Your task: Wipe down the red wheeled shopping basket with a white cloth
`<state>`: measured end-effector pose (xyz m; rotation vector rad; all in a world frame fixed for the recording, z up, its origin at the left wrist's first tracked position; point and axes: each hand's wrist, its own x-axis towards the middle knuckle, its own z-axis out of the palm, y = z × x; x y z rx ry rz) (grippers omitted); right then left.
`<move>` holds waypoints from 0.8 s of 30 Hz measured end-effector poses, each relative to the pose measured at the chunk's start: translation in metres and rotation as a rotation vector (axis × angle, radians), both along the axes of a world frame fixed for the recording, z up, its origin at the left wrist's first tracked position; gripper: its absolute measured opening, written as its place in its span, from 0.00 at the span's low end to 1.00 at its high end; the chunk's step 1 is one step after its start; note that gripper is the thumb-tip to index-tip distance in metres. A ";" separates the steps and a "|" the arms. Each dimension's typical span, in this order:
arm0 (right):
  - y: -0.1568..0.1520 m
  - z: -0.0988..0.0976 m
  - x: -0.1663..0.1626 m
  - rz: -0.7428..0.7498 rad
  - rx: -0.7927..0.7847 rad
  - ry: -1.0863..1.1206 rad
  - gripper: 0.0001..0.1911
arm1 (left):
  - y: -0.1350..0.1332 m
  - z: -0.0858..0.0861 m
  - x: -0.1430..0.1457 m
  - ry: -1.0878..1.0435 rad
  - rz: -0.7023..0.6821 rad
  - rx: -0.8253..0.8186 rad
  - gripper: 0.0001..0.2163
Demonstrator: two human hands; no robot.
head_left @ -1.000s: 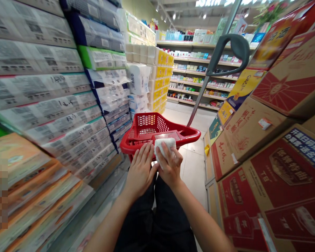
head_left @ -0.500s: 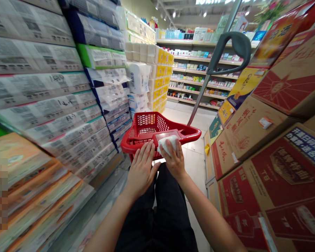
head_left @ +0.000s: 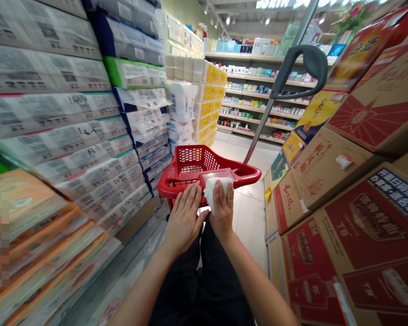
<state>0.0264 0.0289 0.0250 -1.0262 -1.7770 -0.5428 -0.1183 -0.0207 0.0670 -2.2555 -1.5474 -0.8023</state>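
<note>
A red plastic shopping basket (head_left: 221,160) with perforated walls stands in front of my knees. My left hand (head_left: 185,215) lies flat on its near rim, fingers stretched out and holding nothing. Just to the right, my right hand (head_left: 222,210) presses a folded white cloth (head_left: 211,186) against the outer side of the same rim. The fingers lie over the cloth, and the rim behind it is hidden. From the basket's right corner a metal pole rises to a dark grey loop handle (head_left: 282,72).
Packs of paper goods (head_left: 64,108) are stacked high on my left, with orange packs (head_left: 47,235) nearer. Red and brown cartons (head_left: 353,213) line the right side. Shelves of small boxed goods (head_left: 258,90) stand beyond the tiled floor (head_left: 248,213).
My right hand has turned more upright with the cloth and shifted slightly. The left hand keeps its place on the rim. The view has moved a little.
</note>
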 end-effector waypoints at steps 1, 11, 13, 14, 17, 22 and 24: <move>-0.002 -0.002 -0.005 0.003 -0.004 -0.036 0.37 | 0.000 0.000 0.000 -0.001 0.000 0.000 0.29; 0.019 -0.002 0.045 -0.073 0.103 -0.155 0.35 | 0.001 0.000 0.002 -0.006 -0.009 0.005 0.29; 0.025 0.000 0.059 -0.108 0.091 -0.069 0.37 | 0.000 0.000 0.003 -0.008 -0.009 0.005 0.30; 0.026 0.001 0.062 -0.116 0.077 -0.018 0.37 | 0.000 0.000 0.003 -0.009 -0.008 0.006 0.30; 0.024 0.004 0.056 -0.100 0.025 0.131 0.37 | 0.000 -0.001 0.003 -0.008 0.000 0.008 0.30; 0.001 0.003 0.009 -0.001 0.004 0.090 0.36 | 0.001 -0.001 0.000 -0.001 -0.005 0.011 0.29; -0.004 -0.001 -0.007 0.033 0.004 0.007 0.33 | 0.001 -0.001 -0.001 -0.001 -0.004 0.009 0.29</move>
